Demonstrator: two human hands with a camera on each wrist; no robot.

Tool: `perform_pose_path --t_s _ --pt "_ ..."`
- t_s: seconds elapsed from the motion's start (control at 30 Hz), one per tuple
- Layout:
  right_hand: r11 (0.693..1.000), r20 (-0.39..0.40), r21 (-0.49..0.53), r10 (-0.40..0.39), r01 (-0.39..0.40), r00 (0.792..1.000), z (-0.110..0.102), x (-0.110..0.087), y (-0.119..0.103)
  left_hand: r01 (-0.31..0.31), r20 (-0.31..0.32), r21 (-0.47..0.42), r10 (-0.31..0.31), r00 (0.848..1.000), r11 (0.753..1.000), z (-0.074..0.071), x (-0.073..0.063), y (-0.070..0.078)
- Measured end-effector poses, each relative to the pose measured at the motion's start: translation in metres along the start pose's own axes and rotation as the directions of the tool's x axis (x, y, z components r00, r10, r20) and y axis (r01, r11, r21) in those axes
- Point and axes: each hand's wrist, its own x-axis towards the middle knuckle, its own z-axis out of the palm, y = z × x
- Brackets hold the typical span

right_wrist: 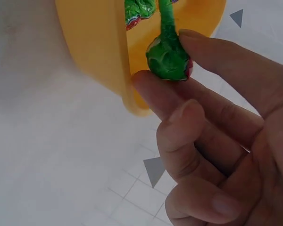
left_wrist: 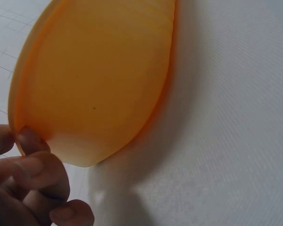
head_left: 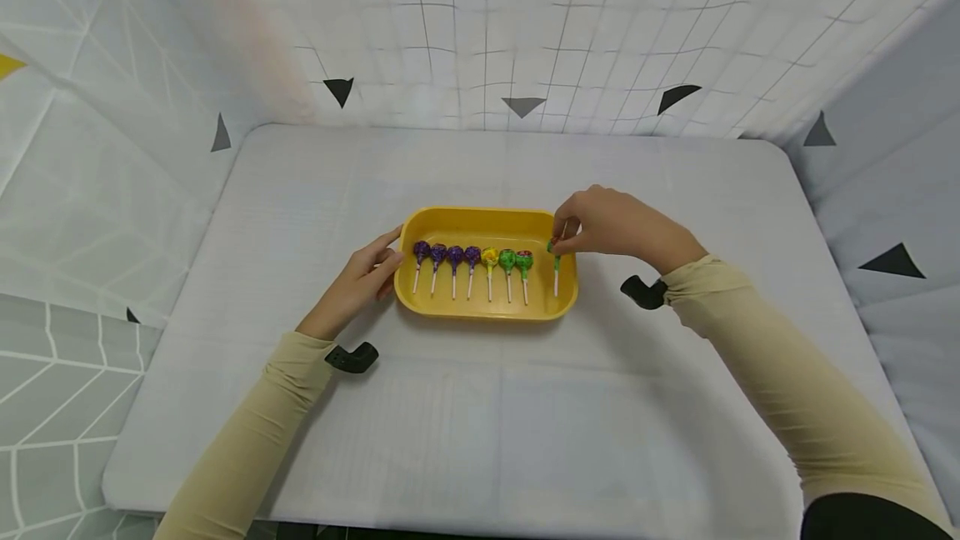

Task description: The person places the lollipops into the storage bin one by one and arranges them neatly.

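Note:
My right hand (head_left: 622,225) pinches the head of a green lollipop (right_wrist: 167,59) between thumb and fingers, over the right end of a yellow tray (head_left: 480,317). The lollipop's white stick points toward me. My left hand (head_left: 362,280) holds the tray's left end, its fingertips gripping the rim. In the tray, left to right, lie several purple lollipops (head_left: 455,255), a yellow lollipop (head_left: 490,257) and two green lollipops (head_left: 507,260), in a row with sticks toward me. Between this row and the held lollipop is a gap.
The tray stands mid-table on a white-covered table (head_left: 465,423). A white sheet with grid lines and dark triangles (head_left: 523,107) hangs behind, with more sheets at both sides. A black wrist mount (head_left: 352,357) is on the left wrist, another (head_left: 643,292) on the right.

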Motion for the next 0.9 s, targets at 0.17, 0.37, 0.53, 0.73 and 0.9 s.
perform_pose_path --t_s 0.17,0.37,0.53,0.73,0.9 --pt "1.000 0.034 0.002 0.006 -0.007 0.999 0.006 0.011 -0.002 -0.002 0.000 0.000 0.002 1.000 1.000 0.000 0.001 -0.002" --pt "0.999 0.049 -0.041 0.006 -0.004 0.999 0.014 0.020 -0.004 -0.004 -0.001 0.009 0.004 1.000 1.000 -0.001 0.000 -0.001" --pt "0.997 0.040 -0.082 0.011 -0.008 0.999 0.018 0.024 -0.011 0.004 -0.002 0.000 -0.004 1.000 1.000 -0.001 -0.001 0.000" --pt "0.991 0.049 -0.128 0.053 -0.047 0.997 0.024 0.029 -0.017 0.011 0.002 -0.008 -0.011 1.000 1.000 -0.001 -0.002 0.001" --pt "0.986 0.090 -0.142 0.095 -0.082 0.991 0.026 0.031 -0.023 0.014 -0.001 -0.010 -0.014 1.000 1.000 -0.001 -0.002 0.000"
